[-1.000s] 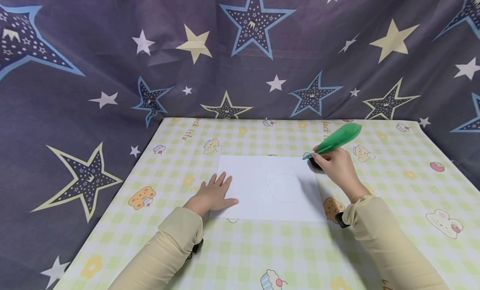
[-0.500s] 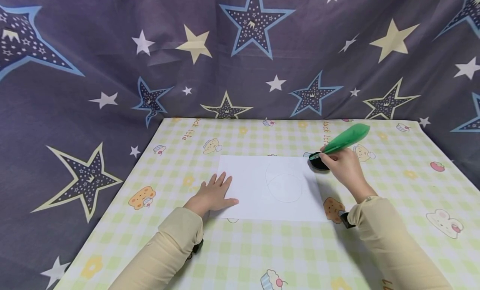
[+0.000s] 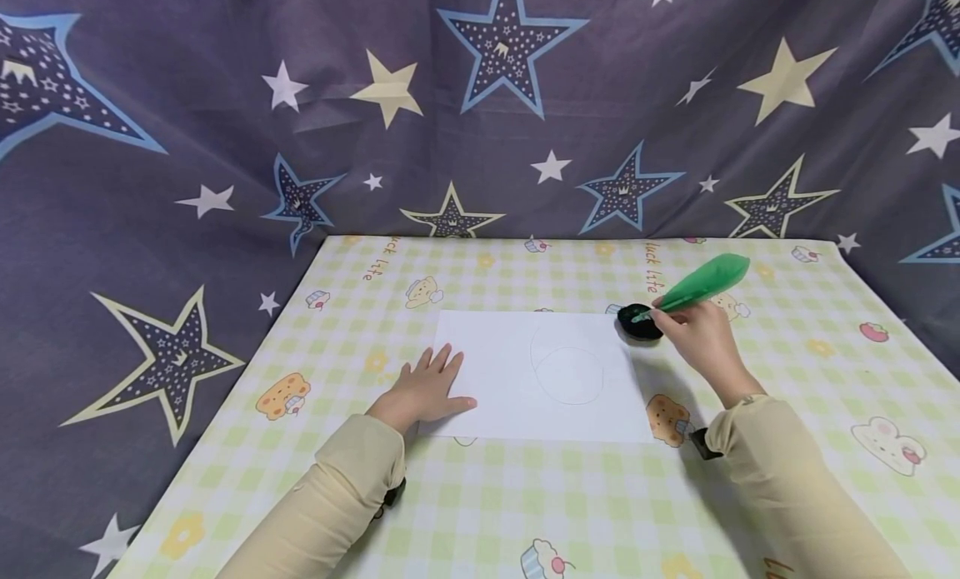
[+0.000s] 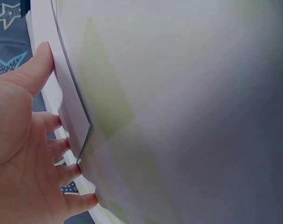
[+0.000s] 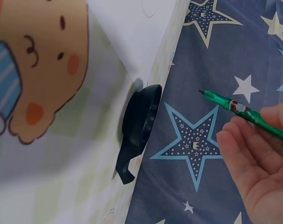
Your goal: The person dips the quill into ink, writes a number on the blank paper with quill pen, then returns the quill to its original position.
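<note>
A white sheet of paper (image 3: 498, 354) lies on the table with thin curved lines drawn on its right half. My left hand (image 3: 427, 389) rests on the sheet's left edge, fingers spread. In my right hand (image 3: 701, 333) I pinch a green pen (image 3: 705, 281) topped with a broad feather- or leaf-shaped piece. The right wrist view shows the pen's black tip and green barrel (image 5: 219, 99), apart from a small black dish (image 5: 143, 114) with a short handle. From the head view, the pen tip overlaps this dish (image 3: 640, 332), beside the paper's far right corner.
The table wears a green-and-white checked cloth (image 3: 480, 512) printed with cartoon animals and cupcakes. A dark curtain (image 3: 480, 146) with stars hangs behind the table's far edge and at its sides. Black wrist devices (image 3: 705, 444) show under the cuffs.
My right hand has moved right and slightly towards me with the pen, from the paper's far right corner to over the black dish. The left hand stays still.
</note>
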`<action>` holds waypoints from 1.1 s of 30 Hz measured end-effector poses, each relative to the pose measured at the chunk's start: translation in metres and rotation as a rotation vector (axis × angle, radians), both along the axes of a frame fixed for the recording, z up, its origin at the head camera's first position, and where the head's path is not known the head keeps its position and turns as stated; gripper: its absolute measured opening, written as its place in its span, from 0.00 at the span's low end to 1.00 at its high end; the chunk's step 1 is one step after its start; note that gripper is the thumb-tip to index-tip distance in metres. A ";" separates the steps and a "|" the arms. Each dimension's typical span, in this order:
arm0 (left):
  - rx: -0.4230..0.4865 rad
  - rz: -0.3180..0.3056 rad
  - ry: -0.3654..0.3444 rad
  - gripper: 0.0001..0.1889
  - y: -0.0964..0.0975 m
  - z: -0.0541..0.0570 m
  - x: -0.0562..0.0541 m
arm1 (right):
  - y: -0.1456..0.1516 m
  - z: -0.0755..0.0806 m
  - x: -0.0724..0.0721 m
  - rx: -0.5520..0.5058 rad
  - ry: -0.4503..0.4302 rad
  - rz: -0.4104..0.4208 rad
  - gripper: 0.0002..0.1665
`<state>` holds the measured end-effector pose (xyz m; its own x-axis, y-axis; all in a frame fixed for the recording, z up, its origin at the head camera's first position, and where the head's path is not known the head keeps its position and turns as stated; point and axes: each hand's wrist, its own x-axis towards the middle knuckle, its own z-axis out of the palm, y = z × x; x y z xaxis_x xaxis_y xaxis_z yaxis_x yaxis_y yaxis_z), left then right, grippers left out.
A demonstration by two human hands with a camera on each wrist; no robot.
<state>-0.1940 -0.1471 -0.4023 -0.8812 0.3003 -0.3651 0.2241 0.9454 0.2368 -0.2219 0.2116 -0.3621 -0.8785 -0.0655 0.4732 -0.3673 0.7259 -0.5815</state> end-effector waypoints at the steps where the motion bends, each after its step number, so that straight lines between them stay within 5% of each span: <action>1: 0.001 0.000 0.000 0.42 0.000 0.000 0.000 | 0.001 0.000 0.000 -0.007 -0.002 0.002 0.09; 33: 0.000 -0.003 -0.002 0.42 -0.001 0.001 0.001 | 0.022 -0.010 0.002 -0.019 -0.017 -0.053 0.09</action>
<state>-0.1931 -0.1476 -0.4017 -0.8795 0.3031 -0.3669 0.2265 0.9446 0.2374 -0.2197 0.2334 -0.3719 -0.8884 -0.0104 0.4589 -0.3189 0.7329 -0.6009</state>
